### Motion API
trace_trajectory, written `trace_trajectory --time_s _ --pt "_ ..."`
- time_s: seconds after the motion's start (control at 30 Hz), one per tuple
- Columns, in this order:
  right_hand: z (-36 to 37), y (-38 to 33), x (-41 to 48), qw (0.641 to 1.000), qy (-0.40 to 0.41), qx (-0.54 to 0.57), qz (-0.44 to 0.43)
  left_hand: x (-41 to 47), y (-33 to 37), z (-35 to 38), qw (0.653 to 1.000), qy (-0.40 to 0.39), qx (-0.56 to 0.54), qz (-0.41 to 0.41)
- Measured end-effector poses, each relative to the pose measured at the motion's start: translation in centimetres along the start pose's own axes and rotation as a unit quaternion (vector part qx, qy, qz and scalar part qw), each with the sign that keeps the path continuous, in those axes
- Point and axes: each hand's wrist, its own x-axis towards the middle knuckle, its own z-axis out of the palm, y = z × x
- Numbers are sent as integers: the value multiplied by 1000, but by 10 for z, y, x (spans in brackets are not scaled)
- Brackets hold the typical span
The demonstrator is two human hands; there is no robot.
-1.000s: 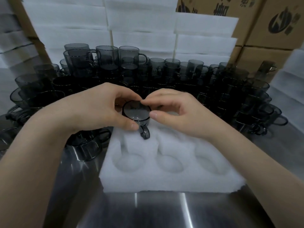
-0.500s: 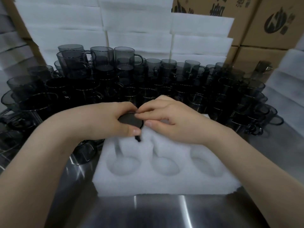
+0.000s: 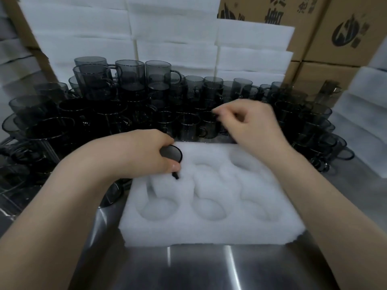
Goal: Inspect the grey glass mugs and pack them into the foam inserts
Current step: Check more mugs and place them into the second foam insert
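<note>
A white foam insert (image 3: 211, 229) with several round pockets lies on the steel table in front of me. My left hand (image 3: 146, 155) grips a grey glass mug (image 3: 172, 154) sunk into the insert's far-left pocket, base up, its handle poking out below my thumb. My right hand (image 3: 249, 124) hovers over the front row of the mugs (image 3: 188, 126) behind the insert, fingers loosely curled and holding nothing; it is motion-blurred. The other pockets show only foam.
A dense crowd of grey mugs (image 3: 129, 80) fills the table behind and to both sides, some stacked. White foam sheets (image 3: 251, 36) and cardboard boxes (image 3: 345, 30) rise at the back. Bare steel table (image 3: 209, 268) lies near me.
My right hand let go of the mug and moved up and right over the mug rows. My left hand pushed the mug down into the far-left pocket.
</note>
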Motion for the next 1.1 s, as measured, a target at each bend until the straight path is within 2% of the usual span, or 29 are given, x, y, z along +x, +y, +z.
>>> trace_trajectory --time_s 0.03,0.07,0.13,0.2,0.3,0.4,0.5,0.6,0.67,0.73,0.8,0.9,1.0,1.1 --pt "-5 6 3 997 20 -64 45 0 0 0 1000 1 2 0" --pt "-10 13 5 988 6 -127 89 0 -1 0 1000 4 2 1" --pt "-14 23 6 962 -57 -215 158 0 -1 -1 1000 9 -4 -7" --pt "-12 26 6 944 -104 -253 184 -2 -3 -1 1000 10 -11 -18" --pt "-9 25 6 942 -115 -259 181 -1 -2 -1 998 22 -58 7" --pt "-10 24 6 954 -84 -239 160 5 10 1 987 101 -118 42" --pt "-10 21 5 966 -35 -225 125 17 25 5 958 168 -207 108" --pt "-11 16 5 979 64 -182 73 30 34 12 927 212 -276 137" --pt "-11 13 5 986 129 -101 37 36 35 19 903 217 -344 136" --pt "-10 9 3 988 153 -10 7 39 33 26 872 218 -420 124" --pt "-6 6 0 989 135 66 -12 42 28 29 850 219 -464 122" --pt "2 2 -4 987 64 142 -44 43 23 30 859 219 -442 139" --pt "4 1 -5 982 23 170 -84 41 22 30 858 217 -439 158" --pt "3 1 -4 972 -16 231 -46 40 21 31 850 229 -441 176"
